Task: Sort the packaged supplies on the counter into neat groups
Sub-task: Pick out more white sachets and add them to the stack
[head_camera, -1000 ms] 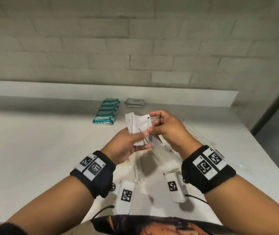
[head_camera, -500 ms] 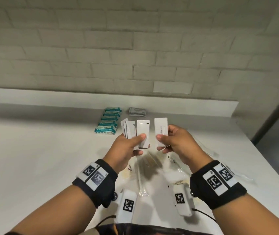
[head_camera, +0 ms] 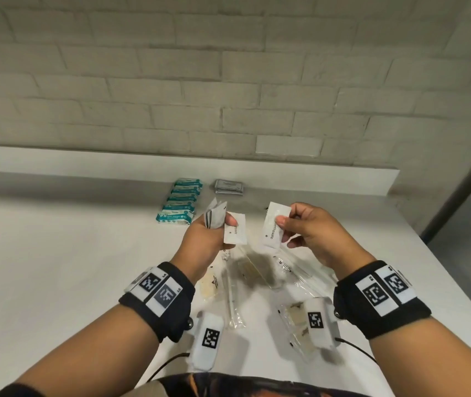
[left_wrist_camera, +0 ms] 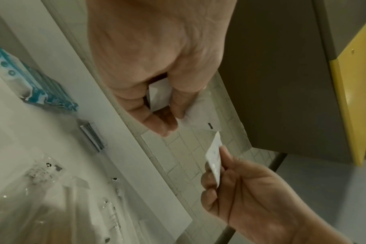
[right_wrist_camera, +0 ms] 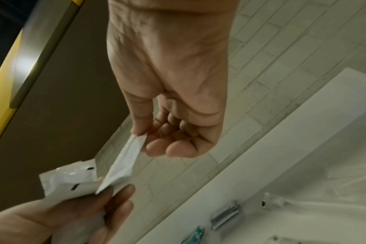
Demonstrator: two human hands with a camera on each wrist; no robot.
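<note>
My left hand grips a small fan of white sachets above the counter; in the left wrist view the left hand curls round the white sachets. My right hand pinches a single white sachet printed "toothpaste" between thumb and fingers, a short gap to the right of the fan. The right wrist view shows the right hand holding that toothpaste sachet by its top edge, its lower end near the left hand's sachets.
A row of teal packets and a stack of grey sachets lie near the back ledge of the white counter. Clear plastic packages are scattered under and between my hands. The counter's edge runs on the right.
My right hand pulled one toothpaste sachet out of the bundle, and the hands have drawn apart. The sachet now tilts in the right hand; the left still holds the rest.
</note>
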